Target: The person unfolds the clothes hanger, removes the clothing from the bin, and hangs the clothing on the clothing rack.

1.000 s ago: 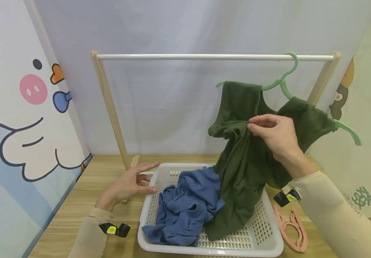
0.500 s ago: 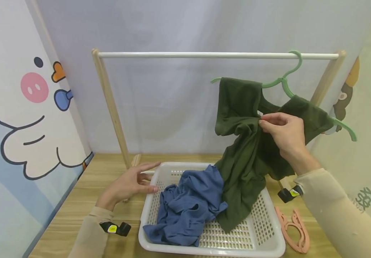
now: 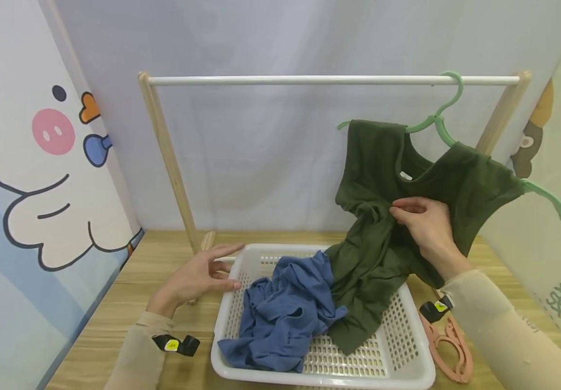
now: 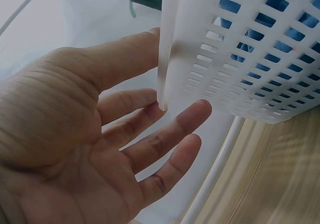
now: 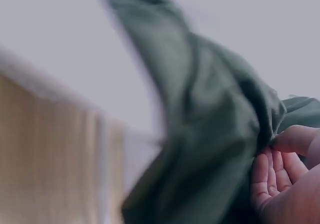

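A dark green top (image 3: 373, 162) with a white neck tag hangs tilted on a light green hanger (image 3: 448, 131), whose hook is at the white rail. Pinching the front of the top below the neckline is my right hand (image 3: 427, 226). The top's lower part droops into a white plastic basket (image 3: 226, 317). Also in the basket lies a crumpled blue garment (image 3: 285, 314). At the basket's left rim my left hand (image 3: 194, 279) has its fingers spread; in the left wrist view its thumb touches the rim. The right wrist view is blurred.
A small wooden rack (image 3: 168, 162) carries the white rail (image 3: 285, 80) across the back. To the basket's right lies a folded pink hanger (image 3: 451, 349), partly covered by the right wrist camera. Printed cloth hangs around the wooden tabletop (image 3: 129, 303).
My right hand rose slightly with the pinched cloth, then moved down, and the neckline and tag now show more. The hanger swung a little to the right. My left hand stayed at the rim.
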The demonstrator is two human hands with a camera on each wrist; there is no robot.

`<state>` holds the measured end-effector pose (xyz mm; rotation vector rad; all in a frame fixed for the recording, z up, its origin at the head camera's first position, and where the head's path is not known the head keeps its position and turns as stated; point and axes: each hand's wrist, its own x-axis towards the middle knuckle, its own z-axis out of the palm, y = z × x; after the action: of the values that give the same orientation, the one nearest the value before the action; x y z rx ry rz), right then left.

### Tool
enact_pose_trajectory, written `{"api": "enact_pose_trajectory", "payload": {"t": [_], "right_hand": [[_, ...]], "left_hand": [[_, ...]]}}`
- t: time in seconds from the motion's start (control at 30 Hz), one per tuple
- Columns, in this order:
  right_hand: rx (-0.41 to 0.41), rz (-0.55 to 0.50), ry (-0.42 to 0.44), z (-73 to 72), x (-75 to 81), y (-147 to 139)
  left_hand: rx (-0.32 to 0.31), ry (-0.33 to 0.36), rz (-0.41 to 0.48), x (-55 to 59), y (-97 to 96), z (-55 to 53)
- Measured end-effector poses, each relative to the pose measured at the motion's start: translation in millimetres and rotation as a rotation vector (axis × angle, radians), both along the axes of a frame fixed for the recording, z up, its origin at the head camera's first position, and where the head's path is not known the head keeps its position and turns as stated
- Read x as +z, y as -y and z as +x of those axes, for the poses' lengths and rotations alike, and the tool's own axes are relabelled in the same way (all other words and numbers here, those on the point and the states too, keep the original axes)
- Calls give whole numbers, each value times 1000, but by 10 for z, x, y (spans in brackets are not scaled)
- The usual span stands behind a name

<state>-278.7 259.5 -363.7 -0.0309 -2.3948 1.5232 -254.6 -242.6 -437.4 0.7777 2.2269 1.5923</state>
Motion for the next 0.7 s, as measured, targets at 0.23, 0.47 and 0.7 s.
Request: {"api": "enact_pose_trajectory", "payload": {"t": [0.23,0.47,0.7], "right_hand": [[8,6,29,4,-241,-47],[2,34,11,16,-277,-13],[-25,31,-2,39,-179,25]], "left_hand": [[-3,3,17,-13,-3,1],[16,2,7,-22,8,-3],[6,-4,1,7,6,-25]]}}
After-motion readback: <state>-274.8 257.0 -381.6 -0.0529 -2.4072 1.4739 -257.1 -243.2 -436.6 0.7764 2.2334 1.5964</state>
